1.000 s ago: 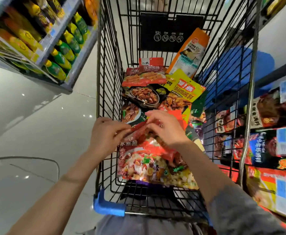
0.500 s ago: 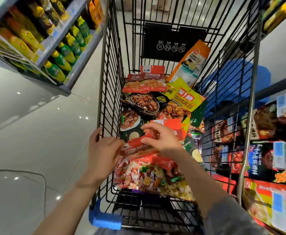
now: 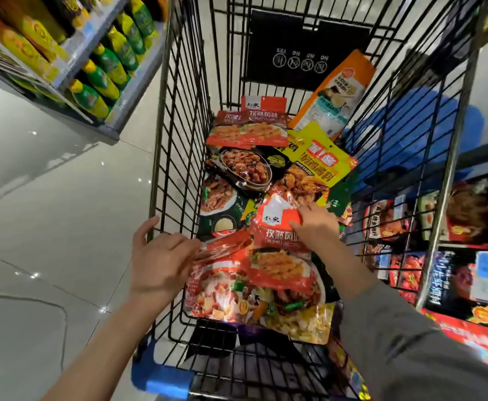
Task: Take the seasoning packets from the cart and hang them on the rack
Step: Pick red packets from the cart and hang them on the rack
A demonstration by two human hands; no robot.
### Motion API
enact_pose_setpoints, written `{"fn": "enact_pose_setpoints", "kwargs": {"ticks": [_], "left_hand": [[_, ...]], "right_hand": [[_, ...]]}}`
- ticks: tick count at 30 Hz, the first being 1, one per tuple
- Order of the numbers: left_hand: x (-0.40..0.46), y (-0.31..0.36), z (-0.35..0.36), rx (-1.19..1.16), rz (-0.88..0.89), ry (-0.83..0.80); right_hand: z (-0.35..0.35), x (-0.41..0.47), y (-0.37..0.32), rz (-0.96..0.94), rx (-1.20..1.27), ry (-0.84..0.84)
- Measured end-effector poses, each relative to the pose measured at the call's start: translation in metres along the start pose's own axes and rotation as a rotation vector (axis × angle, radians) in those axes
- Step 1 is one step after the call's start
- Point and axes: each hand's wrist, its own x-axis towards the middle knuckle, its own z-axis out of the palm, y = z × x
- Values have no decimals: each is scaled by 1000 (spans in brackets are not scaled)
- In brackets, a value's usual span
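Early going, it is judged: the cart (image 3: 179, 157) is seen full of seasoning packets (image 3: 265, 157). A red packet (image 3: 280, 250) near its handle end is pinched by the right hand (image 3: 315, 224) (the left hand (image 3: 161, 261) grips another's edge). The rack (image 3: 439, 256) is seen beside the cart.

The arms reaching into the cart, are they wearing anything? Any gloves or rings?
The left hand and its forearm are bare, with no sleeve in view. The right hand is bare too, but a grey sleeve covers that arm further up. No gloves, rings or watch show on either.
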Motion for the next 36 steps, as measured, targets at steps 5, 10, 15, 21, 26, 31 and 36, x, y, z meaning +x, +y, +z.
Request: {"fn": "enact_pose_setpoints", "kwargs": {"ticks": [5,10,15,21,26,31,36], "left_hand": [[2,1,0,12,4,2],[2,1,0,20,4,7],[0,0,1,21,13,32],[-2,1,-2,-4,26,50],[-1,0,-5,-5,23,28],[-3,0,-2,11,25,14],[-3,-1,-1,32,22,-3]], "right_hand": [[28,-19,-4,78,118,188],[23,-22,-10,133,550,186],[-9,-53,-10,113,717,130],[-58,-110,-19,67,575,442],[-35,-104,-13,-69,472,586],[-36,-89,-14,-79,552,526],[-50,-92,-16,-48,588,502]]}}
